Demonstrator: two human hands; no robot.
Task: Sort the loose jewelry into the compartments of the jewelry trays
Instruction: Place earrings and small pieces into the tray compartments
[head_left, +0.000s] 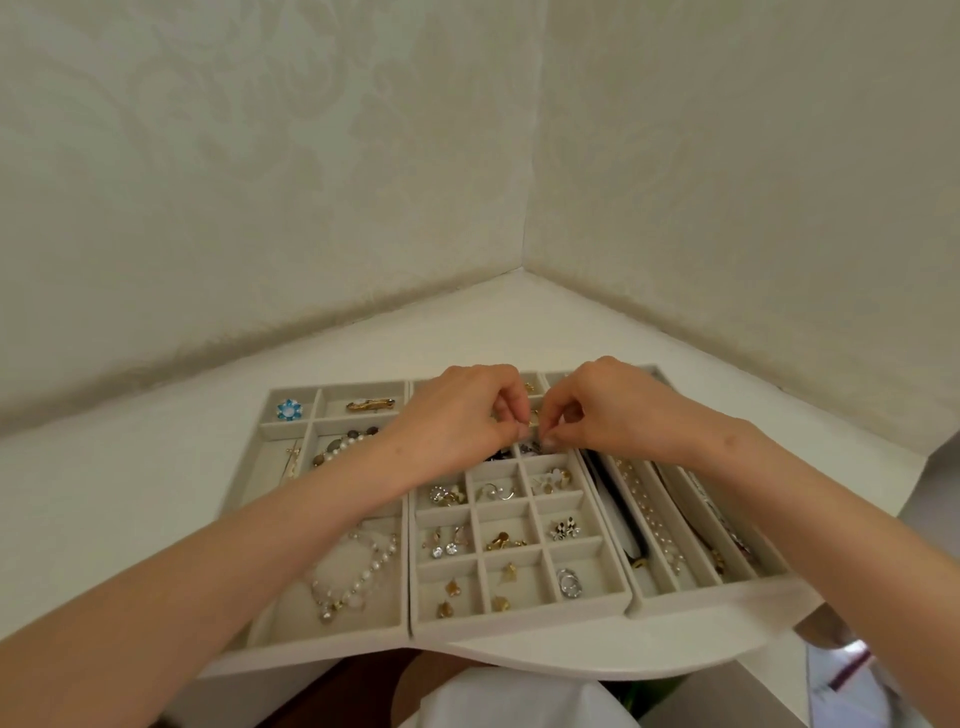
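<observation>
A person's left hand and right hand meet over the far end of the middle tray. The fingertips of both are curled and pinch a gold piece, too small to identify, just above the tray's grid of small compartments. Three trays sit side by side on the white corner worktop: the left tray holds a pearl necklace and a blue brooch, the right tray long strands in narrow channels.
</observation>
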